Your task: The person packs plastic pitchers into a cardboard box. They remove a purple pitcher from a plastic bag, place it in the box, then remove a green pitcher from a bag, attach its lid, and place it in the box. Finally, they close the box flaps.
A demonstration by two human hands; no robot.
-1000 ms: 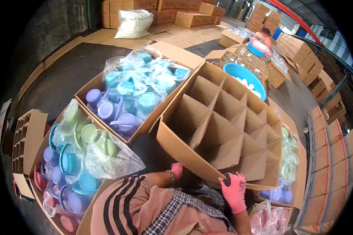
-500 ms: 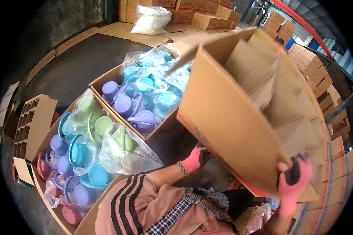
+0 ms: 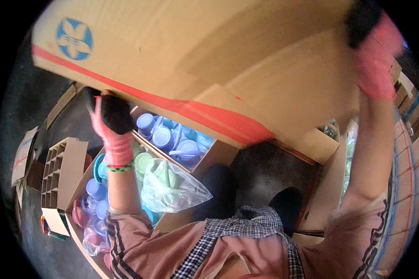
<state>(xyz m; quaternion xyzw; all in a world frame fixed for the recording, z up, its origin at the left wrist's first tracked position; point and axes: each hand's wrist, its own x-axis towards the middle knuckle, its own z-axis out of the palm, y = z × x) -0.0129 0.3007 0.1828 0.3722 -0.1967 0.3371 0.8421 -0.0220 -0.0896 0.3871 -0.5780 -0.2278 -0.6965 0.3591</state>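
Both my hands, in pink gloves with black palms, hold up a large brown cardboard box [image 3: 181, 60] with a red stripe along its lower edge and a blue round flower mark. My left hand [image 3: 111, 114] grips that lower edge at the left. At the upper right, my right hand [image 3: 375, 51] is closed on the box's other end. The raised box hides much of the far area. Beneath it, an open carton [image 3: 216, 156] contains purple and blue lidded plastic tubs [image 3: 163, 137] with handles.
At the left, another carton [image 3: 77, 232] has purple, red, teal and green tubs, some in clear plastic bags [image 3: 177, 190]. Beyond it stands a box with cardboard dividers [image 3: 56, 172]. Stacked cartons [image 3: 405, 176] line the right side. An open carton [image 3: 326, 195] stands near my right arm.
The box has been raised and tipped, so its outer side now faces me rather than its open inside. Both hands have gone up with it, the left one also moving left.
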